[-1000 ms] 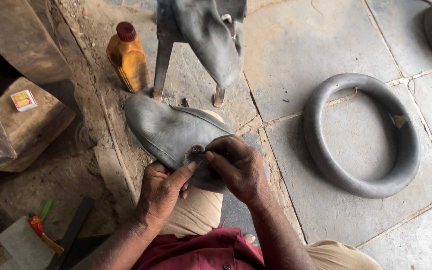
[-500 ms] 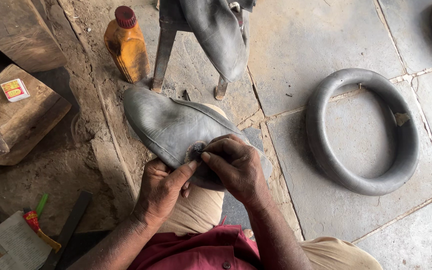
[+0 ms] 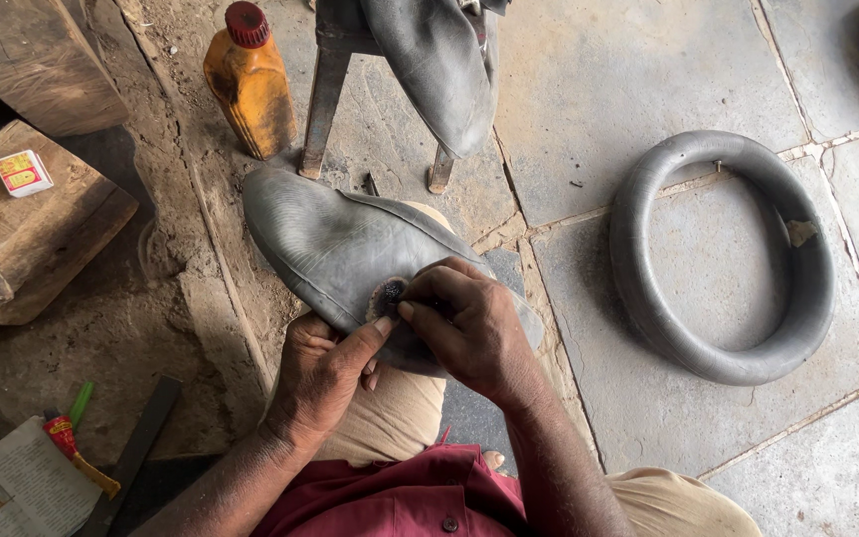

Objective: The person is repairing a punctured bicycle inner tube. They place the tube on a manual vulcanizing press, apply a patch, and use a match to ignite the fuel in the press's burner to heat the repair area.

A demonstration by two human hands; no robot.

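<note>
Most of the dark round patch (image 3: 387, 295) on the flat inner tube (image 3: 335, 249) is covered by the right hand (image 3: 474, 333), just beyond the left hand (image 3: 325, 373) thumb tip. Whatever is pinched under the right fingers cannot be seen. Far beyond the fingers, a draped tube (image 3: 439, 65) is cut off by the top edge.

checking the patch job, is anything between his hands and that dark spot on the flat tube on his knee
Nothing visible. The left hand and right hand both rest on the deflated inner tube, fingertips meeting at the dark round patch spot, which lies uncovered.
</note>
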